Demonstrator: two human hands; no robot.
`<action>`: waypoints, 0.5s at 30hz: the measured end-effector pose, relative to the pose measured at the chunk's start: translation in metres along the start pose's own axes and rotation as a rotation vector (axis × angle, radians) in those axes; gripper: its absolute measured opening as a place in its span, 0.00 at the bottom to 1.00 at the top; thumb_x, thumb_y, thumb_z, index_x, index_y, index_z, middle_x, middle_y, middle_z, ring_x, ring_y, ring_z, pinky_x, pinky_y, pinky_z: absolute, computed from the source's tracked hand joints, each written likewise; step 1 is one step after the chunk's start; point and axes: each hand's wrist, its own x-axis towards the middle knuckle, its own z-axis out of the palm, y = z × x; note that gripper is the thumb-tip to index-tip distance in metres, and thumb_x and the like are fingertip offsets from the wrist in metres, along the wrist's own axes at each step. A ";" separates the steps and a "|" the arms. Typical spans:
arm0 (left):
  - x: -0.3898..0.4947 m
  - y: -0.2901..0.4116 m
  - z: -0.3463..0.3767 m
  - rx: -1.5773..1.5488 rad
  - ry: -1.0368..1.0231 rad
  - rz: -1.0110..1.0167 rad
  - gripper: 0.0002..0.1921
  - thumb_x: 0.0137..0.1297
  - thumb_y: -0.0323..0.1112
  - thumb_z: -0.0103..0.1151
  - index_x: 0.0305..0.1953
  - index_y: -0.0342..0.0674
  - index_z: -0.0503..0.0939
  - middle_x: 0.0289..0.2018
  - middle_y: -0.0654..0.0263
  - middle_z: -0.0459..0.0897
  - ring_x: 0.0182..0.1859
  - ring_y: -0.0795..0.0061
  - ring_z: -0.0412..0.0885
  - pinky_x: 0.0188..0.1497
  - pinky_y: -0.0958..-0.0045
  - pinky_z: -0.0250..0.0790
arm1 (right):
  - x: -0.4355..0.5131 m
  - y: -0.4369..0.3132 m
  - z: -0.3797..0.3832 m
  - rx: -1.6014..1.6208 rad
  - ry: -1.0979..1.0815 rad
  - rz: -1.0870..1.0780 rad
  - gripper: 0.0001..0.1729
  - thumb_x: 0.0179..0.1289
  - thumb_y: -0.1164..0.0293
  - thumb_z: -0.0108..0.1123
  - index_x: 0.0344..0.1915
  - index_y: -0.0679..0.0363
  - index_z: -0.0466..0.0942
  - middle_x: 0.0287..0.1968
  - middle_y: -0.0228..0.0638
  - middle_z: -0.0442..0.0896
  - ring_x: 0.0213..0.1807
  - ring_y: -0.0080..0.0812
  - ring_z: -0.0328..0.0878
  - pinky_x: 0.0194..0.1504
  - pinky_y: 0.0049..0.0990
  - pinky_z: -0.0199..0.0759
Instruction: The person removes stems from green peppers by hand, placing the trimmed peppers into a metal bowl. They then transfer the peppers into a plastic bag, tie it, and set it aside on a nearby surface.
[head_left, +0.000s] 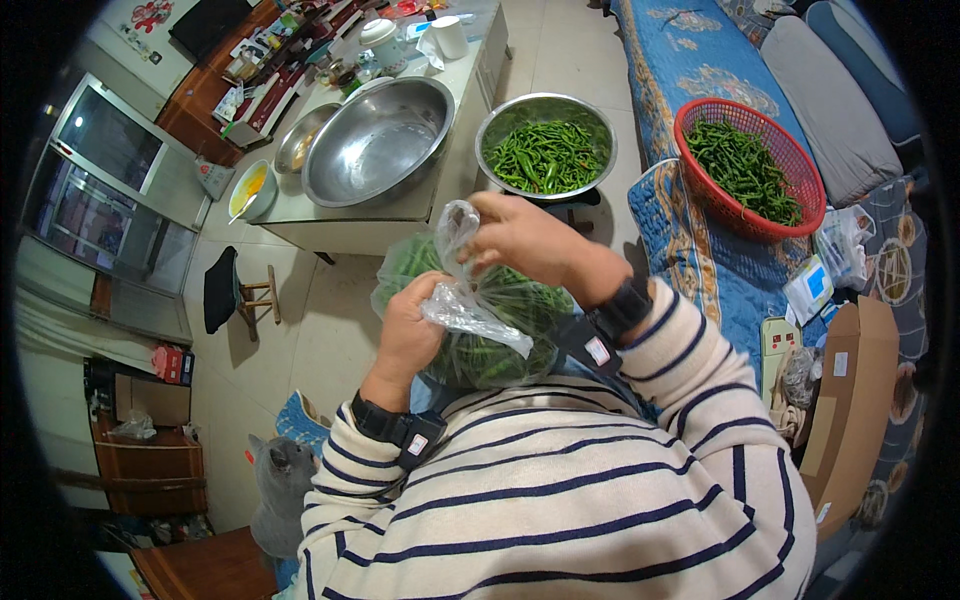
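A clear plastic bag (495, 352) bulging with green chili peppers rests on my lap. My left hand (412, 322) grips its gathered neck. Just above, my right hand (517, 232) pinches a twisted, looped end of the same bag, its fingertips partly hidden by the plastic. Beyond my hands stands a steel bowl (484, 142) holding green chilies (551, 154). To the right, a red plastic colander basket (697, 191) on the blue seat cover holds more green chilies (742, 169).
On the table (352, 232) are a large tilted steel basin (375, 150), a smaller bowl with yellow food (253, 187) and a paper roll (448, 37). A stool (232, 292) stands left. A grey cat (281, 487) sits close by my left side. An open cardboard box (851, 405) lies right.
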 end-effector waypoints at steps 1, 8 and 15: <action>-0.002 -0.002 0.002 -0.085 0.035 0.010 0.07 0.54 0.21 0.51 0.35 0.33 0.76 0.34 0.62 0.79 0.37 0.73 0.77 0.42 0.76 0.67 | -0.007 0.002 -0.002 -0.111 0.066 -0.013 0.14 0.58 0.73 0.54 0.42 0.71 0.71 0.32 0.37 0.76 0.29 0.25 0.73 0.34 0.24 0.72; -0.002 -0.012 0.008 -0.073 0.102 0.113 0.06 0.56 0.21 0.51 0.34 0.33 0.76 0.36 0.64 0.76 0.41 0.75 0.73 0.45 0.77 0.64 | -0.026 0.033 0.015 -0.457 0.091 -0.269 0.11 0.52 0.72 0.58 0.32 0.70 0.78 0.27 0.40 0.80 0.27 0.30 0.75 0.33 0.29 0.69; -0.003 -0.004 0.000 -0.377 0.002 0.091 0.08 0.62 0.32 0.48 0.37 0.34 0.72 0.43 0.64 0.71 0.39 0.76 0.71 0.44 0.77 0.63 | -0.020 0.040 0.015 -0.280 0.178 -0.078 0.10 0.56 0.72 0.55 0.30 0.69 0.77 0.23 0.34 0.78 0.25 0.25 0.73 0.27 0.24 0.65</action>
